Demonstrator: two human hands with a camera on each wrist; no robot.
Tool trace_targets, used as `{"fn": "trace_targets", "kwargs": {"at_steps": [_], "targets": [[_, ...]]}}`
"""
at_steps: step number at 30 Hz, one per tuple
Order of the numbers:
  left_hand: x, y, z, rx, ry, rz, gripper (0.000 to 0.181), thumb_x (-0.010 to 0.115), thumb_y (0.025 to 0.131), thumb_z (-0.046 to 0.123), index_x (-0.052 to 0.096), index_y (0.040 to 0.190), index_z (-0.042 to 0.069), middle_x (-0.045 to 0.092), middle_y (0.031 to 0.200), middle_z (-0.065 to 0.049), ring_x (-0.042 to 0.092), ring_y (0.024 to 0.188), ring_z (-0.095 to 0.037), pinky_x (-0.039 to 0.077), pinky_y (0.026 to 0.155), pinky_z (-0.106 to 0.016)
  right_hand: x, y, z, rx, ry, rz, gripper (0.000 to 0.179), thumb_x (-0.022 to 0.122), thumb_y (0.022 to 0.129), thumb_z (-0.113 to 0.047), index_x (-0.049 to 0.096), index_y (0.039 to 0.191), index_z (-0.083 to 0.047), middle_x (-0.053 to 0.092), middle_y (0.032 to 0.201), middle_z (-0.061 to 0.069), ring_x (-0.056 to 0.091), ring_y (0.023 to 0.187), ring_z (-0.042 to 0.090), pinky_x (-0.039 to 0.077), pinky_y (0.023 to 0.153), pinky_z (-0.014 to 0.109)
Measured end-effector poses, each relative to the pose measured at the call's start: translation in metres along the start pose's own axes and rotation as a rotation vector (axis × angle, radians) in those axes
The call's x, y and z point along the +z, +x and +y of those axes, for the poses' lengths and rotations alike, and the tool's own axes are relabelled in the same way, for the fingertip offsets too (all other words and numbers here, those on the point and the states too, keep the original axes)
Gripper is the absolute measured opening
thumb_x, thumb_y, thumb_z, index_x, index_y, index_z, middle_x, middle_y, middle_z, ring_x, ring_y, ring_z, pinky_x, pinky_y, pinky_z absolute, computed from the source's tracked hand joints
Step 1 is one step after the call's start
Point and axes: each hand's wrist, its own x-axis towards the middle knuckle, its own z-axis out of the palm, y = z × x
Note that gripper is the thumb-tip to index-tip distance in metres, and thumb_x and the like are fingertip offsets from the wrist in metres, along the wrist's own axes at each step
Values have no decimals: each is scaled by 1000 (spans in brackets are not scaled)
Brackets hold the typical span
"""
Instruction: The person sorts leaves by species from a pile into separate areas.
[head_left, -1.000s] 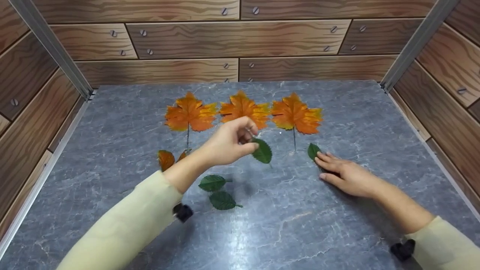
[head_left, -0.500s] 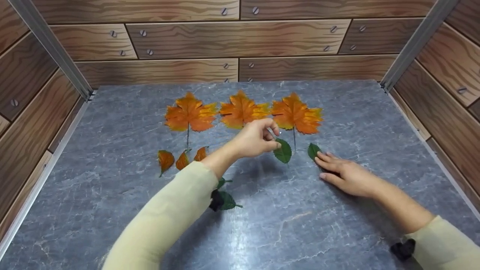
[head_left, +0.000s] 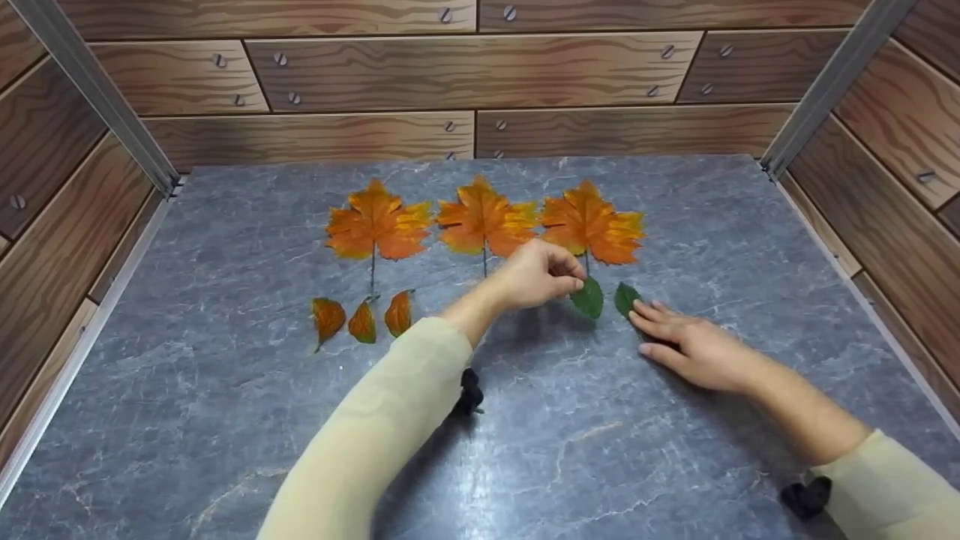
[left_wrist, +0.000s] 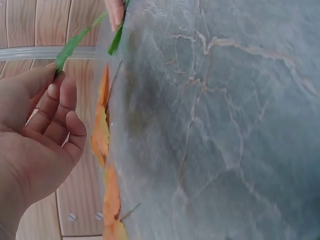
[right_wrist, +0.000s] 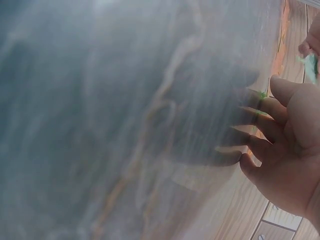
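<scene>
My left hand [head_left: 536, 274] pinches a green leaf [head_left: 587, 298] by one end between thumb and fingertip, close over the table below the right-hand maple leaf [head_left: 591, 221]. In the left wrist view this green leaf [left_wrist: 75, 47] sticks out past the fingertips, edge-on. To its right, a second green leaf [head_left: 625, 298] lies on the table, its lower part under the fingertips of my right hand [head_left: 694, 349]. Those fingers are extended and rest on it, palm down. In the right wrist view my right hand [right_wrist: 290, 135] has its fingers spread slightly apart.
Two more orange maple leaves, one in the middle [head_left: 484, 217] and one at left [head_left: 375, 221], complete a row at the back. Several small brown-orange leaves [head_left: 362, 322] lie below them. Wood-patterned walls [head_left: 472, 71] enclose the grey marbled table [head_left: 637, 465].
My left hand has moved right with the green leaf, toward the right hand. Its forearm now covers the two loose green leaves and uncovers the small brown-orange ones. The right hand stays put.
</scene>
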Motion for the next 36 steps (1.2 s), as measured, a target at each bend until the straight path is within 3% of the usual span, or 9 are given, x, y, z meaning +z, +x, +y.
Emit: {"fn": "trace_targets", "kwargs": {"at_steps": [11, 23, 31, 36], "targets": [[17, 15, -13, -57, 67, 61, 14, 70, 99, 1, 80, 107, 6, 69, 92, 3, 64, 87, -15, 51, 77, -25, 1, 1, 0, -4, 7, -4, 55, 59, 111, -34, 50, 157, -5, 38, 167, 16, 33, 151, 50, 27, 119, 69], [35, 27, -21, -47, 177, 70, 18, 67, 100, 0, 82, 109, 6, 76, 102, -3, 64, 89, -12, 50, 80, -22, -3, 2, -1, 15, 7, -26, 57, 58, 111, -36, 49, 158, -5, 36, 167, 18, 31, 152, 51, 26, 118, 71], [31, 24, -20, -60, 154, 78, 21, 67, 103, 4, 81, 118, 6, 77, 112, -5, 67, 101, -15, 53, 88, -26, -1, 2, 1, 2, -1, -12, 56, 59, 111, -34, 49, 157, -5, 36, 167, 17, 31, 152, 50, 26, 119, 69], [17, 13, -11, -68, 155, 81, 20, 68, 103, 8, 80, 119, 7, 75, 113, -4, 67, 101, -15, 53, 86, -26, 0, 1, 1, -1, -5, -6, 55, 59, 111, -34, 50, 157, -5, 36, 167, 17, 31, 152, 50, 25, 119, 69]]}}
